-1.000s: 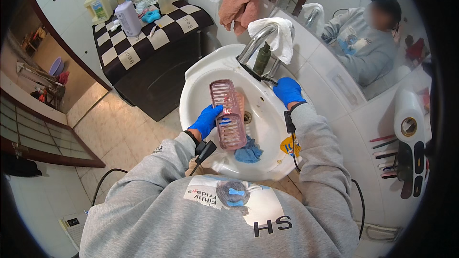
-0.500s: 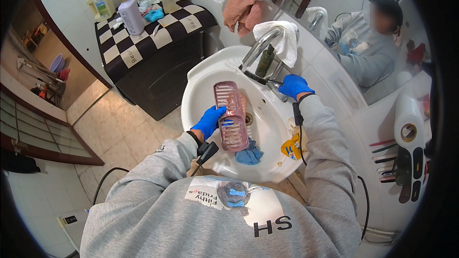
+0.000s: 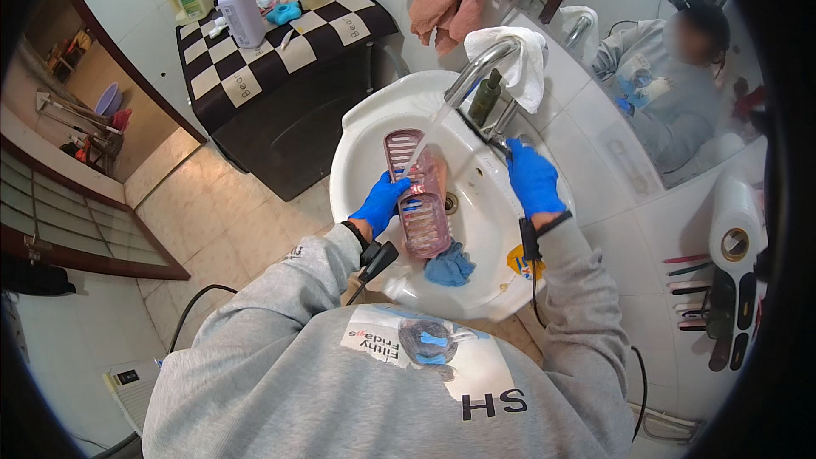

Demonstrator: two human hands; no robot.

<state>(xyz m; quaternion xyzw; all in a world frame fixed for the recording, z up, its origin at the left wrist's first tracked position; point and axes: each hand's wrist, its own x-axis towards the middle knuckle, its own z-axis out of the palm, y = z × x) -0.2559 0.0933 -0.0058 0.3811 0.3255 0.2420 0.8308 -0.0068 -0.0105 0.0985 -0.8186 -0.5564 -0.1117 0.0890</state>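
Observation:
My left hand (image 3: pixel 380 205) in a blue glove grips a pink translucent plastic rack (image 3: pixel 427 232) by its side. The rack has two slotted sections and is tilted over the white sink (image 3: pixel 355 132). A stream of water (image 3: pixel 422 146) falls from the chrome faucet (image 3: pixel 481 70) onto it. My right hand (image 3: pixel 533 177), also blue-gloved, is closed round a slim black brush (image 3: pixel 486 138) beside the faucet; its bristles are hard to make out. A blue cloth (image 3: pixel 450 266) lies in the basin below the rack. Part of the drain (image 3: pixel 450 202) shows beside the rack.
A dark green bottle (image 3: pixel 485 100) stands behind the faucet, over which a white cloth (image 3: pixel 529 76) hangs. A yellow packet (image 3: pixel 520 263) rests on the sink's right side. At the left, bottles stand on a checkered cover (image 3: pixel 299 53). A hair dryer (image 3: pixel 734 242) hangs at the right.
Water now runs from the faucet onto the pink rack. My right hand has come nearer, away from the faucet handle, with the brush in it. The left hand still holds the rack.

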